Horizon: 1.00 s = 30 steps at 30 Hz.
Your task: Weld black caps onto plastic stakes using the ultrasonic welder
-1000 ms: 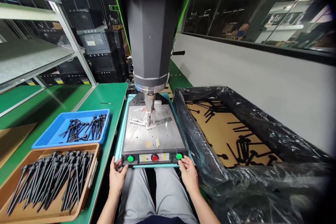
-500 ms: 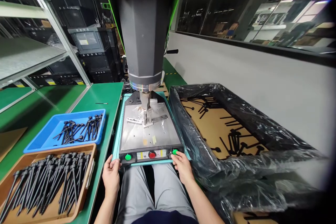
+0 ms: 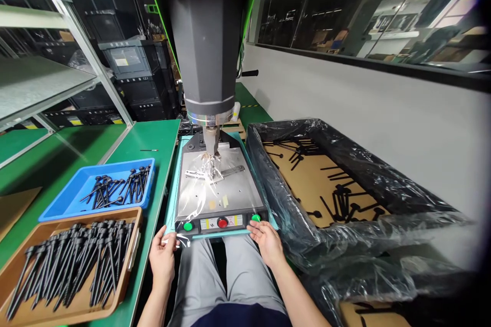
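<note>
My left hand (image 3: 163, 254) is at the front left corner of the press base, fingers closed on what looks like clear plastic film (image 3: 196, 207). Shiny streaks of that film run from the hand up to the fixture. My right hand (image 3: 267, 241) is open, its fingers loosely spread just below the right green button (image 3: 255, 218). Above the metal plate (image 3: 199, 199) the tapered press head (image 3: 210, 138) reaches down to a small fixture (image 3: 213, 168), where crumpled film hides the details. A left green button (image 3: 187, 226) and a red button (image 3: 222, 222) sit on the front panel.
To the left, a blue tray (image 3: 57, 208) and a brown tray (image 3: 132, 253) hold many black rod-like parts with round heads. On the right, a black plastic-lined bin (image 3: 307, 245) holds similar parts on cardboard (image 3: 303, 179). Metal shelving (image 3: 88, 51) stands at the left.
My right hand has drawn off the green button slightly and its fingers have loosened. Film streaks now show between the fixture and my left hand, which has barely moved.
</note>
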Each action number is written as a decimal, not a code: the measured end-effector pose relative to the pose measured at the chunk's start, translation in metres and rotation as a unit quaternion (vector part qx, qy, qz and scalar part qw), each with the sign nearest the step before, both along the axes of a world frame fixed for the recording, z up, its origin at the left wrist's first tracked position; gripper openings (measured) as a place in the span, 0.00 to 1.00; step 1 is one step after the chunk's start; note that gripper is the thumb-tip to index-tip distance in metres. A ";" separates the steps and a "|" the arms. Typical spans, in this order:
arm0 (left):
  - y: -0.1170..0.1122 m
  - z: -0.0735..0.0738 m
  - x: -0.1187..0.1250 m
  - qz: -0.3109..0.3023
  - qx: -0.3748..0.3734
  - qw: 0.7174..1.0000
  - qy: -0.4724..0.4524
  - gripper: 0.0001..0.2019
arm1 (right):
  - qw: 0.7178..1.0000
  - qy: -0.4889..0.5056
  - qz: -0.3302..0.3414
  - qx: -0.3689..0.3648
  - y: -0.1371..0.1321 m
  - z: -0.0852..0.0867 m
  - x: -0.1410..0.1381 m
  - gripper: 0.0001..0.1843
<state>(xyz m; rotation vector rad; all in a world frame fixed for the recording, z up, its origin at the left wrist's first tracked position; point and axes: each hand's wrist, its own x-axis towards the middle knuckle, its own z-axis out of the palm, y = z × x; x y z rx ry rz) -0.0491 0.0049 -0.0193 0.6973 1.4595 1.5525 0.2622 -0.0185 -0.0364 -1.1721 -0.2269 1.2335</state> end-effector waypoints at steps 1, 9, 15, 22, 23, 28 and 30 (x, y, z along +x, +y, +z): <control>-0.001 0.001 0.000 -0.003 -0.002 1.000 0.003 0.38 | 1.000 0.016 -0.008 0.009 -0.002 0.003 0.000 0.13; -0.030 -0.005 -0.004 -0.042 0.012 0.999 -0.005 0.42 | 0.998 -0.039 -0.040 0.021 -0.035 0.002 0.009 0.16; -0.065 -0.023 -0.009 -0.071 -0.021 0.996 0.043 0.33 | 0.997 -0.066 -0.043 -0.011 -0.079 -0.009 0.016 0.25; -0.105 -0.043 -0.018 -0.094 -0.091 0.988 0.079 0.25 | 0.994 -0.110 -0.010 -0.024 -0.129 -0.007 0.017 0.34; -0.110 -0.046 -0.020 -0.094 -0.102 0.987 0.075 0.27 | 0.993 -0.112 0.002 -0.028 -0.134 -0.007 0.016 0.34; -0.128 -0.044 -0.023 -0.090 -0.139 0.982 0.093 0.30 | 0.993 -0.101 0.010 -0.052 -0.153 -0.015 0.014 0.35; -0.131 -0.039 -0.021 -0.090 -0.142 0.980 0.104 0.31 | 0.994 -0.090 -0.011 -0.067 -0.156 -0.020 0.016 0.35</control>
